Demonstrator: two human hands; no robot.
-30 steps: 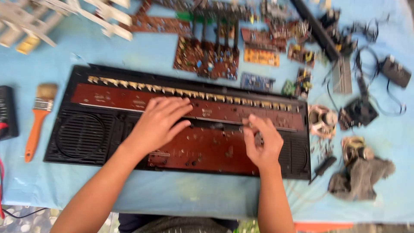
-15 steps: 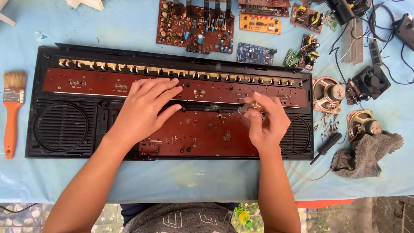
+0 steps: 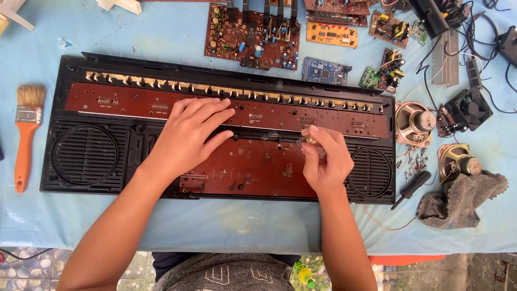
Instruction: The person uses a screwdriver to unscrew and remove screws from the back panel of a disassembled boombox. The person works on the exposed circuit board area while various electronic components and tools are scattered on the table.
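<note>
A long black plastic casing [image 3: 86, 156] with two round speaker grilles lies on the blue table, holding brown circuit boards [image 3: 253, 167]. My left hand [image 3: 188, 137] rests flat on the boards, fingers spread, pressing near the middle. My right hand [image 3: 323, 159] pinches a small metal part [image 3: 308, 138] between thumb and fingertips, right above the seam between the upper and lower boards.
An orange-handled paintbrush [image 3: 26, 134] lies left of the casing. Loose circuit boards [image 3: 252, 37] sit behind it. To the right are two small speakers [image 3: 414, 123], a black screwdriver [image 3: 412, 188], a grey rag [image 3: 463, 199], loose screws, a fan and tangled wires.
The camera view has settled and moved closer. My left hand stayed on the boards. My right hand shifted slightly and still pinches the small part.
</note>
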